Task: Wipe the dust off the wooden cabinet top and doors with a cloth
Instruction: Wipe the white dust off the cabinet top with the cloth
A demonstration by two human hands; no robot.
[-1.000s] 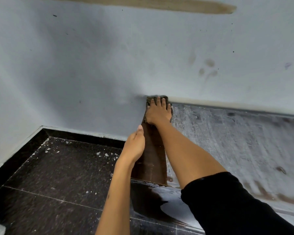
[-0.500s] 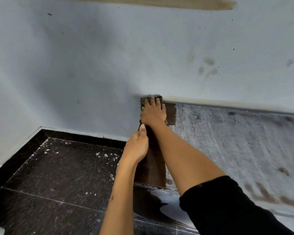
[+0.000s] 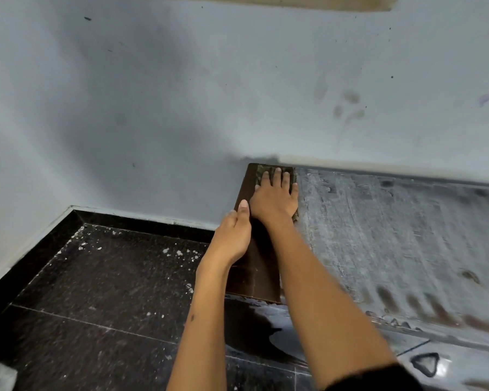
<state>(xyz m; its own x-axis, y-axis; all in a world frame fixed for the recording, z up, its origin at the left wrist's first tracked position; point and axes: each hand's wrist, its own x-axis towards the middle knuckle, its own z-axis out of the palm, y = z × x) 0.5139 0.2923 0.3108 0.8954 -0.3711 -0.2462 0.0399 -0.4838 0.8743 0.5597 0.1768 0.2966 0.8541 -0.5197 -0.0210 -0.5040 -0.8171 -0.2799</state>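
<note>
Had my right hand (image 3: pixel 274 198) flat, fingers spread, pressing the cloth (image 3: pixel 261 174) into the cabinet top (image 3: pixel 393 230) corner, mid-frame. Left hand (image 3: pixel 233 235) gripped the edge to brace me.

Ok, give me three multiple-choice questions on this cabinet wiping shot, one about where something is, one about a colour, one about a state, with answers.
1. Where is the cloth?
A. at the far left corner of the cabinet top, by the wall
B. on the floor
C. hanging on a door

2. What colour is the wiped strip of the top?
A. white
B. dark brown
C. green

3. How is the right hand on the cloth?
A. curled in a fist
B. pinching one corner
C. flat, fingers spread, pressing down

Answers: 1 A, the cloth lies under the right hand where the top meets the wall. 2 B, the strip is dark brown beside the grey dusty part. 3 C, the straight fingers lie flat on the cloth.
</note>
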